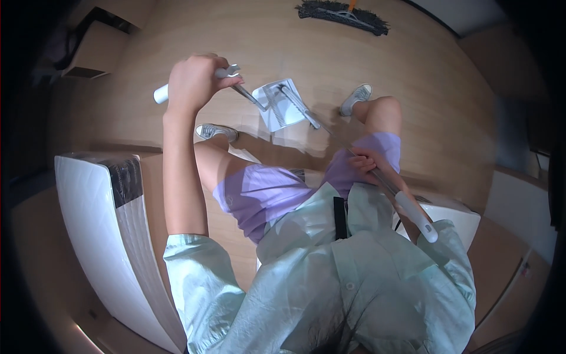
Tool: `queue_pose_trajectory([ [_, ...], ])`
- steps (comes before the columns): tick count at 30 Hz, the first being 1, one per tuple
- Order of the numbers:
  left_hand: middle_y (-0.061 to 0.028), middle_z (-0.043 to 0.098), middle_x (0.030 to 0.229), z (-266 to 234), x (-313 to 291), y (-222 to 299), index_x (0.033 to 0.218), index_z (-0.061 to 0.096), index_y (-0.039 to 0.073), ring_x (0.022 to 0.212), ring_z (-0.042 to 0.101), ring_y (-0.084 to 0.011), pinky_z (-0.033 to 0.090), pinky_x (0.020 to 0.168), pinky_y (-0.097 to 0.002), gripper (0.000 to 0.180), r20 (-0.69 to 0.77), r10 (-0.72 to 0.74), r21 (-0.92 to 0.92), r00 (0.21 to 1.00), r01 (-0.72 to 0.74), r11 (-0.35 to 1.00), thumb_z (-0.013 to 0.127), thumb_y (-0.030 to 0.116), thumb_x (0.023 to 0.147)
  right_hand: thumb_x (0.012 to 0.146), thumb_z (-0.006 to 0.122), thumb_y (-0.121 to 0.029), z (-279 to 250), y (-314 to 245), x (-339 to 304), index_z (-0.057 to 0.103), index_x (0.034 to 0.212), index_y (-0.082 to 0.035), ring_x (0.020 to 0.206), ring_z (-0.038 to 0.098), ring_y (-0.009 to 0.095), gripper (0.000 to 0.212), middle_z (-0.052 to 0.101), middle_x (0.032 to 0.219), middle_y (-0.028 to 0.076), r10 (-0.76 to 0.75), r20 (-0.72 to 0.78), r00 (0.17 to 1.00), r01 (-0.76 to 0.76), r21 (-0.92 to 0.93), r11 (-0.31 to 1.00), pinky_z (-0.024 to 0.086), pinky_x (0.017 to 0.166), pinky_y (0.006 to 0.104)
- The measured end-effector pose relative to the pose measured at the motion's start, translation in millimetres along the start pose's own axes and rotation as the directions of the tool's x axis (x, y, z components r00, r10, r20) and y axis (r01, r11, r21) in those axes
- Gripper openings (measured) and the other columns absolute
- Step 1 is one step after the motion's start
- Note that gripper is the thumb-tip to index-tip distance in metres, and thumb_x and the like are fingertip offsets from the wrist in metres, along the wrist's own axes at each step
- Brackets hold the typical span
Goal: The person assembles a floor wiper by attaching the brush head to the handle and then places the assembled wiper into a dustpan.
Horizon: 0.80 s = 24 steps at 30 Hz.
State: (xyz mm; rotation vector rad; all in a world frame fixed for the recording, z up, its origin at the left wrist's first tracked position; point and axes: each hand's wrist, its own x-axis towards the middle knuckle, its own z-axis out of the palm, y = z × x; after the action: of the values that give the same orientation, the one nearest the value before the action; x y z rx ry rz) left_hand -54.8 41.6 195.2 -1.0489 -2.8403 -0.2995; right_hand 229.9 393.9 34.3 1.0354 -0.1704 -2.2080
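Note:
My left hand [200, 79] is raised at the upper left, closed around the white grip of a long-handled dustpan. Its silver handle slants down toward the white pan [286, 118], which lies on the floor between my feet and has a row of comb-like teeth. My right hand [369, 161] wraps round the silver pole of a broom [383, 180]. The pole's white grip end points back past my right forearm. Its far end, with a narrow light head seen edge-on, lies over the pan. Bristles and any dirt cannot be made out.
A wide dark mop head [342, 16] with an orange handle lies on the wooden floor [236, 35] ahead. White curved panels, several together and partly wrapped [97, 206], stand at my left. Another white piece [454, 224] is at my right. A wooden box-like unit [97, 50] stands far left.

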Motion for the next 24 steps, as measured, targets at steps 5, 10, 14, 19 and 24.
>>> queue_pose_trajectory([
  [5, -0.006, 0.072, 0.083, -18, -12, 12, 0.086, 0.077, 0.009, 0.073, 0.067, -0.0332, 0.053, 0.065, -0.0405, 0.046, 0.0, 0.008, 0.069, 1.0, -0.008, 0.998, 0.081, 0.051, 0.07, 0.103, 0.052, -0.02, 5, -8, -21, 0.04, 0.074, -0.009, 0.044, 0.042, 0.002, 0.033, 0.041, 0.062, -0.003, -0.047, -0.046, 0.998, 0.052, 0.131, 0.99, 0.038, 0.036, 0.0146],
  [10, -0.0067, 0.071, 0.08, -47, -4, 23, 0.086, 0.077, 0.01, 0.072, 0.066, -0.0327, 0.052, 0.064, -0.04, 0.043, 0.046, 0.031, 0.088, 0.998, -0.035, 0.995, 0.084, 0.047, 0.068, 0.1, 0.054, -0.016, -7, -36, 3, 0.041, 0.074, -0.009, 0.045, 0.044, 0.004, 0.029, 0.043, 0.063, -0.002, -0.134, -0.034, 0.99, 0.136, 0.069, 0.988, 0.039, 0.036, 0.016],
  [14, -0.0057, 0.071, 0.08, -45, -4, 31, 0.085, 0.077, 0.009, 0.071, 0.066, -0.0311, 0.052, 0.064, -0.0395, 0.042, 0.05, 0.107, 0.041, 0.993, -0.109, 0.993, 0.085, 0.045, 0.065, 0.101, 0.051, -0.014, -2, -34, 11, 0.039, 0.075, -0.008, 0.045, 0.044, 0.003, 0.03, 0.042, 0.063, -0.002, -0.147, -0.108, 0.983, 0.154, 0.068, 0.986, 0.039, 0.037, 0.0148],
  [19, -0.0055, 0.072, 0.078, -29, -14, 26, 0.083, 0.077, 0.009, 0.069, 0.066, -0.0308, 0.052, 0.063, -0.039, 0.044, 0.076, 0.061, 0.032, 0.995, -0.064, 0.997, 0.086, 0.048, 0.064, 0.101, 0.051, -0.014, 3, -17, 39, 0.041, 0.078, -0.005, 0.045, 0.044, 0.004, 0.027, 0.043, 0.065, -0.001, 0.023, -0.132, 0.991, -0.003, 0.148, 0.989, 0.038, 0.037, 0.0164],
  [24, -0.0051, 0.072, 0.077, -34, -18, 36, 0.079, 0.078, 0.01, 0.069, 0.067, -0.0288, 0.053, 0.063, -0.0386, 0.041, 0.068, -0.016, 0.061, 0.998, 0.011, 0.998, 0.085, 0.048, 0.064, 0.103, 0.047, -0.009, -1, -13, 50, 0.039, 0.084, -0.003, 0.043, 0.043, 0.005, 0.022, 0.042, 0.07, 0.0, -0.003, 0.17, 0.985, -0.053, 0.326, 0.944, 0.045, 0.036, 0.0161],
])
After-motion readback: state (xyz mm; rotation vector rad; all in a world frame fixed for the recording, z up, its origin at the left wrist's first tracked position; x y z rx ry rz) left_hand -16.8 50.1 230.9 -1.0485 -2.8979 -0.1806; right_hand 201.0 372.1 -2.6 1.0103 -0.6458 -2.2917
